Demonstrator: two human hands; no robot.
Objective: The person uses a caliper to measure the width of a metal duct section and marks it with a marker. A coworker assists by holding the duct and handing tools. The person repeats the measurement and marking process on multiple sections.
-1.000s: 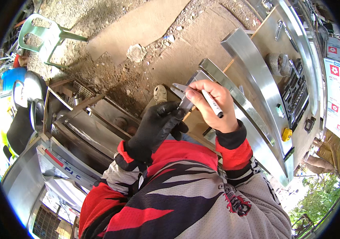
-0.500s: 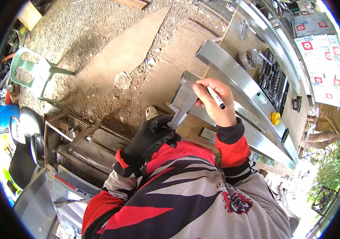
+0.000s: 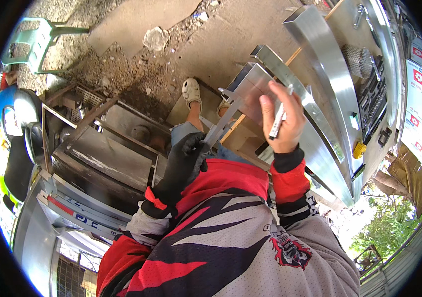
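Observation:
My left hand (image 3: 187,157), in a black glove, is closed around the lower end of a flat metal caliper (image 3: 217,129). The caliper slants up and right, its short crosswise jaws near the open end of a rectangular steel tube (image 3: 258,81). My bare right hand (image 3: 290,123) keeps a white marker with black ends (image 3: 278,120) against its palm. Its thumb and index finger stand apart, off the caliper and close over the tube. Part of the tube lies hidden behind this hand.
More steel tubes (image 3: 319,54) lie along the bench at right, near a wire mesh cup (image 3: 358,60), a socket set (image 3: 376,99) and a yellow tape measure (image 3: 359,149). A rusty metal frame (image 3: 99,153) stands at left, with a green plastic chair (image 3: 35,44) beyond.
My right hand has let go of the caliper's upper end and moved slightly right, keeping the marker. The view has shifted, bringing my feet into sight. My left hand still grips the caliper.

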